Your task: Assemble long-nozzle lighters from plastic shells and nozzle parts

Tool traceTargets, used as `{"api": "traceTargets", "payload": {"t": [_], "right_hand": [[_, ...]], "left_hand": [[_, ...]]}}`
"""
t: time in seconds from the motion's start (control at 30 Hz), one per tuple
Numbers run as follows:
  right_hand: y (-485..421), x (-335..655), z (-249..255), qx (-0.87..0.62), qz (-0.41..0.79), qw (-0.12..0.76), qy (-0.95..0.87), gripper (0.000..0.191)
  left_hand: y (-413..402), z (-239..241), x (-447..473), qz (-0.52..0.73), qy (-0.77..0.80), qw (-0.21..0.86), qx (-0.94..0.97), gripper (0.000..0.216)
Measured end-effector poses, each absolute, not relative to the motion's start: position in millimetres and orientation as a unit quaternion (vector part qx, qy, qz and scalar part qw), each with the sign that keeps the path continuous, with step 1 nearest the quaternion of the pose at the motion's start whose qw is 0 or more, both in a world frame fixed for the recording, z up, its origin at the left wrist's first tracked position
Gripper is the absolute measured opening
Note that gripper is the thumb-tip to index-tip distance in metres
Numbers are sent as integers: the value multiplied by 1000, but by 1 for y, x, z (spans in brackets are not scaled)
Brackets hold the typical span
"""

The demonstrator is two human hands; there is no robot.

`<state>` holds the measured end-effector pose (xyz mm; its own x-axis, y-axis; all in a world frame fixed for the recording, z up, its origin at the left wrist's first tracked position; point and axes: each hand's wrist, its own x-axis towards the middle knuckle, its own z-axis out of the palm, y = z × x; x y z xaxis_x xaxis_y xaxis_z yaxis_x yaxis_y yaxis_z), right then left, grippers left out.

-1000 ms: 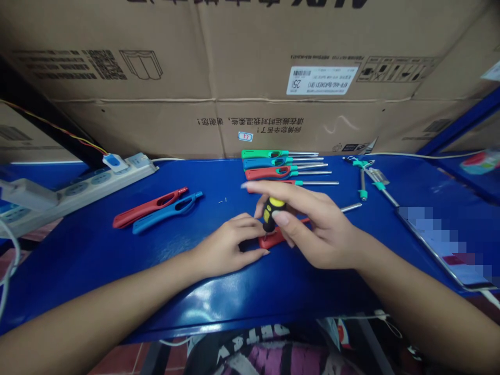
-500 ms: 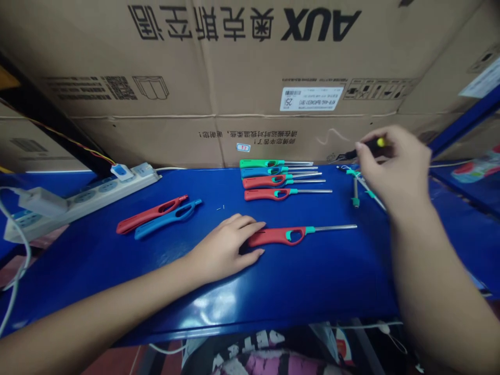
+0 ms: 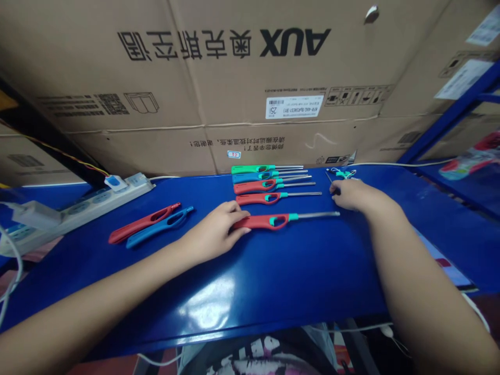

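Note:
On the blue tabletop, my left hand is closed with fingers and thumb around the rear end of a red gas lighter. The lighter has a teal trigger and a metal tube pointing right. My right hand is low at the table's right rear, closed on a screwdriver; only its thin shaft shows clearly, the handle being mostly hidden. Just behind that hand lie small teal parts with wires, partly covered by it. Several more lighters, such as a red one, lie in a row behind the held one.
A red lighter shell and a blue one lie at the left. Beyond them runs a white power strip with plugs and cords. A large cardboard box stands along the back. A blue metal post rises at right.
My right hand has come down from above the teal parts to the tabletop with the screwdriver. My left hand and the red lighter sit slightly farther back and left in view.

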<state>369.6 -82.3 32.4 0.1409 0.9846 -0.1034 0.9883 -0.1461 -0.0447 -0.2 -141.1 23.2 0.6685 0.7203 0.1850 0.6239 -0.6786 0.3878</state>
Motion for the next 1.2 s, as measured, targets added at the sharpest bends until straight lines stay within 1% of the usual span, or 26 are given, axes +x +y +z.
{"api": "traceTargets", "payload": {"t": [0.13,0.23,0.3,0.37,0.43,0.7,1.0,1.2], "right_hand": [[-89,363,46,724,-62,6,687,40],[-92,357,47,655,-54,-46,752,46],[-90,355,42,602,-34,-74,794,44],[-86,354,34,574,-21,-77,815,43],[-81,353,27,563,-13,-73,823,40],[-75,349,19,560,22,-73,825,17],[-75,346,19,570,41,-88,816,16],[-74,345,18,566,42,-106,816,20]], "left_hand": [[-119,20,-6,209,386,86,894,27],[-103,16,-6,216,388,65,894,27],[-93,12,-4,220,388,62,893,28],[-85,7,-2,225,389,56,892,30],[-79,2,-1,227,389,49,892,31],[-75,-1,0,241,385,26,890,31],[-80,-2,1,244,396,21,885,29],[-81,-1,2,235,400,36,885,29]]}}
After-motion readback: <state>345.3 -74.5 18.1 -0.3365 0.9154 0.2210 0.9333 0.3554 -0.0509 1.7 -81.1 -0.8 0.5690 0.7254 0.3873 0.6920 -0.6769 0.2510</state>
